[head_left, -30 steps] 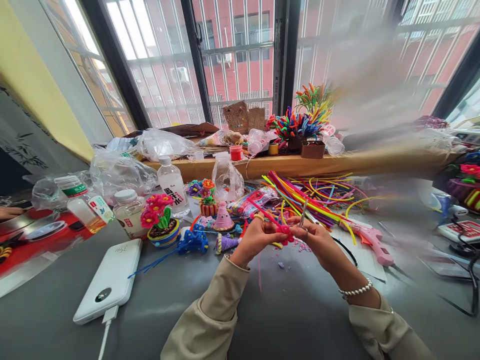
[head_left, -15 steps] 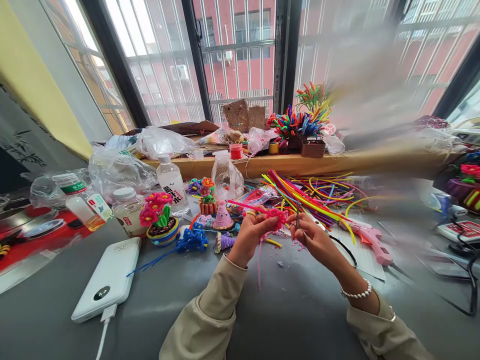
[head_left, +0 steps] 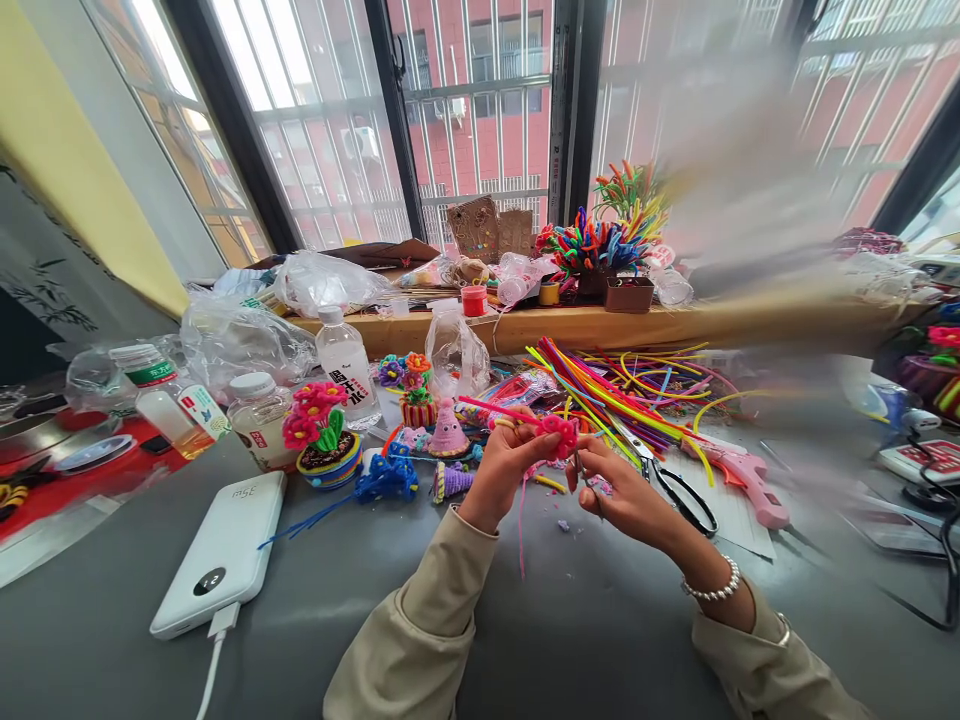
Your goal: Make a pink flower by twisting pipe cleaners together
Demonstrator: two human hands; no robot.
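Note:
My left hand (head_left: 508,462) is closed on a pink pipe-cleaner flower (head_left: 559,432), held just above the grey table (head_left: 570,620). One pink end sticks out to the left and a thin pink strand (head_left: 520,525) hangs below. My right hand (head_left: 621,492) is pinched just under and right of the flower, and what its fingertips grip is too small to name. Both sleeves are beige, and a bead bracelet (head_left: 711,590) is on my right wrist.
Scissors (head_left: 671,485) and a pink glue gun (head_left: 739,475) lie right of my hands, behind them a heap of coloured pipe cleaners (head_left: 615,395). To the left are small pipe-cleaner flower pots (head_left: 324,440), bottles (head_left: 345,365) and a white power bank (head_left: 225,550). The window ledge (head_left: 570,325) is cluttered.
My left hand lifted the pink flower a little and its strand now dangles. My right hand moved down and left, closer under the flower, uncovering the scissors on the table.

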